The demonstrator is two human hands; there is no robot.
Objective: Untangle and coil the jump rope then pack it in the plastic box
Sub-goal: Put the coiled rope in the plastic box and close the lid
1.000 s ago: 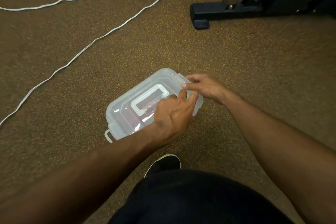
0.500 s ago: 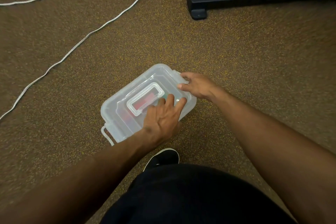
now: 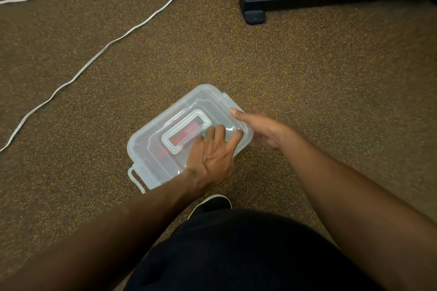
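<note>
Head view: we press the lid down on our plastic box [image 3: 151, 149] on the floor.

Far left, a white cord [image 3: 99, 54] lies loose across the carpet, well apart from the box; we cannot tell if it is part of the jump rope. A moment ago the box sat a bit higher; now it rests flat. Through the clear lid we see something red [image 3: 185, 134], maybe the rope's handles. Our left hand [image 3: 212, 156] has moved flat on top, fingers spread. Our right hand [image 3: 262, 130] has slid around the right end, fingers curled on the edge. We think closing is nearly done.
</note>
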